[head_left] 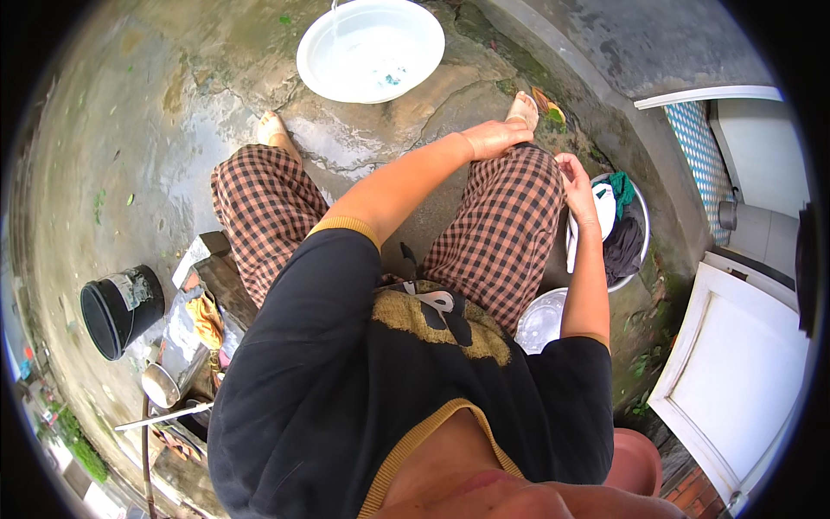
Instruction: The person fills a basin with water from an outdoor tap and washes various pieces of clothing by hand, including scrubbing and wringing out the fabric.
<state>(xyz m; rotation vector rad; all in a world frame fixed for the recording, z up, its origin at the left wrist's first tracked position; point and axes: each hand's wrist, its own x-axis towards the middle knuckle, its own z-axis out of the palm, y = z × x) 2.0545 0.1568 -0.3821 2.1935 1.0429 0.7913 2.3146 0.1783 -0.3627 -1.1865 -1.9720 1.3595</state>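
While the right hand [577,183] is closed in a pinch on the top edge of a white cloth [600,216], the cloth is held hanging limp over the metal basin [641,227] of dark and green laundry beside the right knee. It is judged soft, wet and heavier than it looks, best gripped by a bunched fold. The left hand [495,137] is laid flat, fingers together, on the right knee.

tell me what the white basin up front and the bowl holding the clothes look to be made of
White basin: probably plastic, smooth, evenly white, glossy, with water inside. Bowl by the right hand: likely metal, its thin rim grey and shiny.
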